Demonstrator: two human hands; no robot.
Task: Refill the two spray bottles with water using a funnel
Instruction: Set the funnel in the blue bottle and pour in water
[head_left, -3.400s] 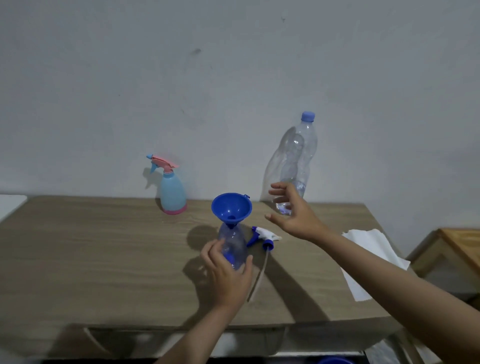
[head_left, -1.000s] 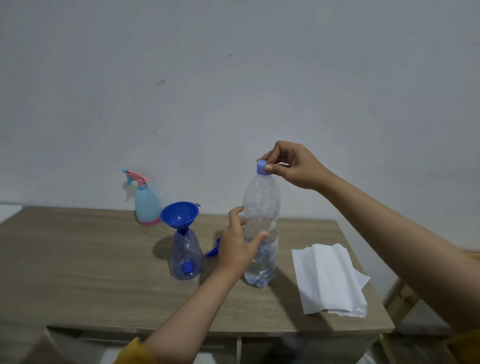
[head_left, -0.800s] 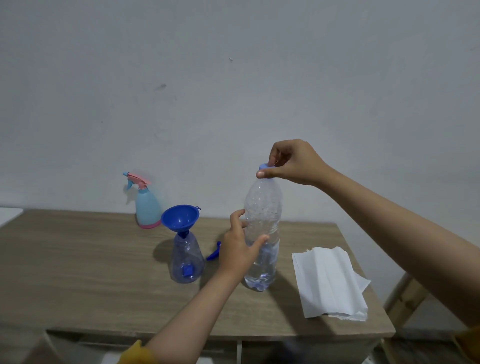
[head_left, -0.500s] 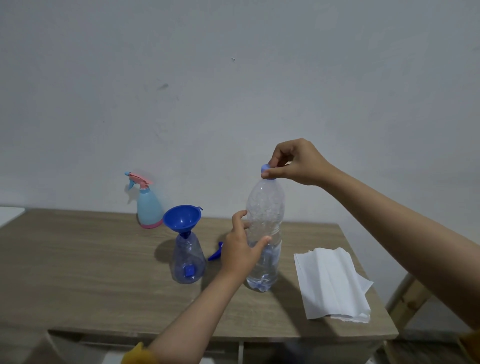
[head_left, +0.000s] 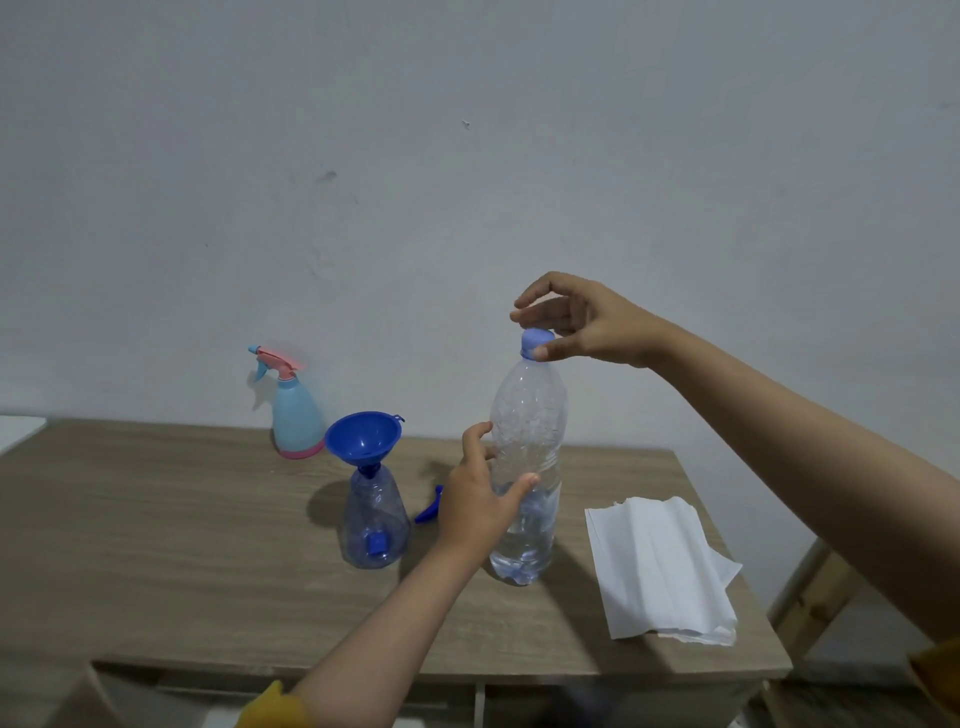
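A tall clear water bottle (head_left: 529, 415) stands on the wooden table (head_left: 156, 545), partly filled. My left hand (head_left: 480, 501) grips its middle. My right hand (head_left: 576, 322) pinches the blue cap (head_left: 535, 342) at the top with thumb and fingers. Left of it a clear blue spray bottle body (head_left: 375, 519) stands open-necked with a blue funnel (head_left: 363, 439) seated in it. Its blue spray head (head_left: 430, 509) lies behind my left hand, mostly hidden. A light blue spray bottle (head_left: 295, 415) with a pink trigger stands near the wall.
A folded white paper towel (head_left: 660, 566) lies on the table's right part, close to the edge. A wooden frame (head_left: 810, 592) stands beyond the table's right side. The wall runs just behind the table.
The water bottle has come from the back of the table to the front, with my left hand gripping it. My right hand has been turning on the cap, and its fingers now spread wider.
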